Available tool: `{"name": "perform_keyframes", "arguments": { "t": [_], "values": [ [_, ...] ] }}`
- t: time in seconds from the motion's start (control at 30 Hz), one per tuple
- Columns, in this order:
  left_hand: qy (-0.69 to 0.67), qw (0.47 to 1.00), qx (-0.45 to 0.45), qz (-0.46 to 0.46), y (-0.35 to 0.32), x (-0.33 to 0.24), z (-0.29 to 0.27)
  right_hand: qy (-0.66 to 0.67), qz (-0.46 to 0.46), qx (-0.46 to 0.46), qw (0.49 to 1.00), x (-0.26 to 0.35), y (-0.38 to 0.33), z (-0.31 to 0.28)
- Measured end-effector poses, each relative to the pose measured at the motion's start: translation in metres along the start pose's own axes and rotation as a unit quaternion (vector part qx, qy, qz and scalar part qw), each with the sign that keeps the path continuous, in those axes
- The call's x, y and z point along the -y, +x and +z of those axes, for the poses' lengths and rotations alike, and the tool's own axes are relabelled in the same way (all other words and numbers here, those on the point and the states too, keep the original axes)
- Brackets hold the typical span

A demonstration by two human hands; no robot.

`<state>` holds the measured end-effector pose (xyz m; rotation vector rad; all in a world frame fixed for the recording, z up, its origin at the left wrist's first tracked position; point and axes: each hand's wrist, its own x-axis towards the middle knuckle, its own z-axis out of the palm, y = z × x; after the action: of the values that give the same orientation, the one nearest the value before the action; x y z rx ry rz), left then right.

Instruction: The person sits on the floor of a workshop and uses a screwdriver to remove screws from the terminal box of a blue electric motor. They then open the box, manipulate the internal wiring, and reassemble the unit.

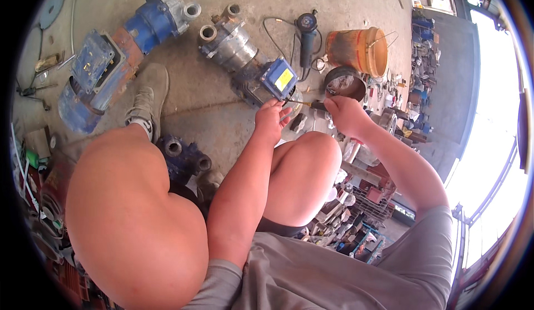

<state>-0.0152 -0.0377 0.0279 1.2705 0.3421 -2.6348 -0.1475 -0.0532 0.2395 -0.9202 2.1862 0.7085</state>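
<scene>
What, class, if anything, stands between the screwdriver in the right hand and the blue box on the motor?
Nothing visible clearly blocks it: the screwdriver, held in the right hand, points toward the lower edge of the blue box. The left hand is close beside the tip; whether they touch is too small to tell.

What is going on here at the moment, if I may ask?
A person's right hand holds what looks like a screwdriver, pointed toward the blue box on a metal machine. The left hand is at the box's near edge; whether it grips anything is unclear. A grinder and an orange bucket are beyond.
</scene>
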Motion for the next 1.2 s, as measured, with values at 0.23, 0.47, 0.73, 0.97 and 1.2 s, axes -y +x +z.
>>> {"name": "perform_keyframes", "arguments": {
  "t": [0.23,0.47,0.73,0.97,1.2],
  "values": [
    [0.063,0.998,0.009,0.014,0.003,0.005,-0.010,-0.189,-0.208,-0.057,0.958,0.006,-0.013,0.002],
    [0.040,0.999,0.009,0.012,0.007,0.007,-0.011,0.182,0.060,0.077,0.978,0.001,-0.003,0.018],
    [0.020,1.000,0.006,0.011,0.001,0.005,-0.004,-0.080,-0.132,-0.052,0.987,0.024,-0.005,0.002],
    [0.006,1.000,-0.002,0.011,0.000,0.006,-0.001,-0.033,-0.143,-0.039,0.988,0.023,-0.001,-0.015],
    [-0.008,1.000,0.002,0.009,0.000,0.003,0.004,-0.025,-0.172,-0.227,0.958,0.037,0.017,-0.035]
  ]
}}
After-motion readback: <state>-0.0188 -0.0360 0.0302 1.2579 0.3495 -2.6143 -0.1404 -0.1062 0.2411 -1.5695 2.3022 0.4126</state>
